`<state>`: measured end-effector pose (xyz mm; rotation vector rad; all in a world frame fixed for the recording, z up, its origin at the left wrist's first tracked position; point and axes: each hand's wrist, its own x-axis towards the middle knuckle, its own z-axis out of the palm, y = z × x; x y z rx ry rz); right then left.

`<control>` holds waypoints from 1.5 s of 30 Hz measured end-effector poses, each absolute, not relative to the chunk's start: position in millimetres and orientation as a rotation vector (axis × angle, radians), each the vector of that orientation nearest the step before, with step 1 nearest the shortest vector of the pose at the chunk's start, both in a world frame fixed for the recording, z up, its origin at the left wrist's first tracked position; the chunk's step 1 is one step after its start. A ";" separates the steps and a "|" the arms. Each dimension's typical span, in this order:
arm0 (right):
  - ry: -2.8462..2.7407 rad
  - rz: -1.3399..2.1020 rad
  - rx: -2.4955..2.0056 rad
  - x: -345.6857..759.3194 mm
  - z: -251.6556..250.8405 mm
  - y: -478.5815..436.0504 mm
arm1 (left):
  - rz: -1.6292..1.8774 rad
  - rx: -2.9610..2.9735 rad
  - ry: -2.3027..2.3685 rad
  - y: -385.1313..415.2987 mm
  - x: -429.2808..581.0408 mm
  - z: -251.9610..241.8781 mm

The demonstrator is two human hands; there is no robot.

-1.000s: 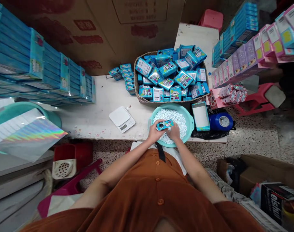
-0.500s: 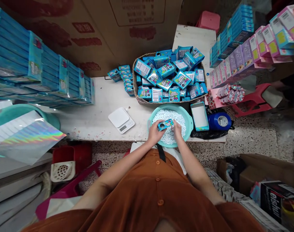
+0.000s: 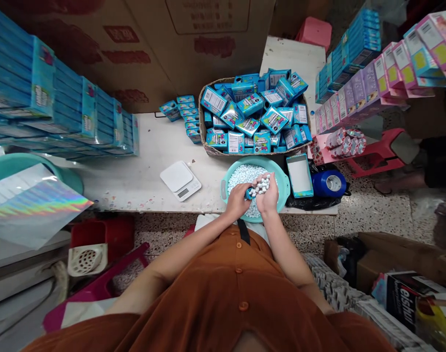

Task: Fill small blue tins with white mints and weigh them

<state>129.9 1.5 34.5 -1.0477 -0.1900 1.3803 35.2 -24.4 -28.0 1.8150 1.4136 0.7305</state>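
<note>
Right hand [image 3: 267, 198] now raised, cupping small white pellets [image 3: 262, 185] (oval, glossy).

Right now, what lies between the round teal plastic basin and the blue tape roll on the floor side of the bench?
In the head view, a shallow teal cardboard box, open and white inside, lies between the round teal plastic basin and the blue tape roll.

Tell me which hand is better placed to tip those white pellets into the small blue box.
Right, probably: the right hand holds a heap of white pellets right beside the small blue box, while the left hand is occupied gripping that box.
</note>
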 end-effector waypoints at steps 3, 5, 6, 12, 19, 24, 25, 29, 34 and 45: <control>-0.260 1.333 -1.103 125.5 35.8 -1.6 | 0.726 1.820 1.413 -25.4 35.9 -30.0; -0.245 1.290 -1.143 125.3 36.2 -1.8 | 0.720 1.821 1.398 -26.3 35.6 -30.7; -0.231 1.264 -1.161 125.5 36.3 -1.5 | 0.715 1.821 1.388 -26.7 35.5 -30.5; -0.193 1.205 -1.207 128.4 36.4 -0.1 | 0.717 1.745 1.343 -26.6 36.1 -24.0; -0.184 1.200 -1.137 127.3 43.3 0.5 | 0.715 1.644 1.306 -26.0 37.2 -17.3; -0.151 1.328 -1.145 118.9 50.5 1.3 | 0.732 1.597 1.281 -22.4 36.6 -14.9; -0.133 1.359 -1.130 117.8 51.6 2.0 | 0.738 1.593 1.278 -21.6 36.6 -15.4; -0.015 1.357 -1.033 124.2 54.2 4.4 | 0.788 1.553 1.232 -20.7 35.1 -17.9; 0.051 1.253 -1.011 154.5 46.6 -0.9 | 0.960 1.520 1.280 -12.6 9.5 -12.5; 0.155 1.133 -1.292 154.7 -10.4 -32.8 | 1.234 1.016 2.048 115.1 -188.9 -58.2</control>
